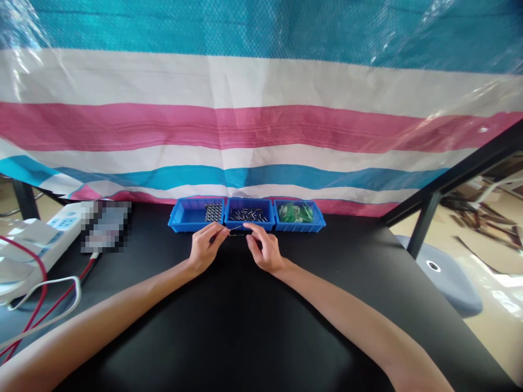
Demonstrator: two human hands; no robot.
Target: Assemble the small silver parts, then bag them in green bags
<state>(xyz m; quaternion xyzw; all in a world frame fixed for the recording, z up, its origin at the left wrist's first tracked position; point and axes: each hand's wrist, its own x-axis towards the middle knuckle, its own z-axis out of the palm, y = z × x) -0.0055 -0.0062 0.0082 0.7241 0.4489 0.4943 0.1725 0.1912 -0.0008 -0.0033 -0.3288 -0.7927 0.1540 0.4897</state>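
Observation:
My left hand (206,246) is closed in a pinch, thumb against fingers, on a thin metal rod (236,228) that sticks out to the right. My right hand (265,249) is just across from it, fingers curved and apart, the index fingertip close to the rod's far end; whether it touches I cannot tell. Another thin, shiny line (237,235) shows just below the rod, too small to name. Right behind my hands is the middle blue bin (250,224), holding many small dark metal pins (247,214).
The left blue bin (188,222) has round metal pieces (213,212) grouped at its right side. Green and clear small packets (296,212) fill the right blue bin (300,226). A white power strip (61,223) with cables lies left. A striped sheet (261,128) hangs behind the black table (245,326).

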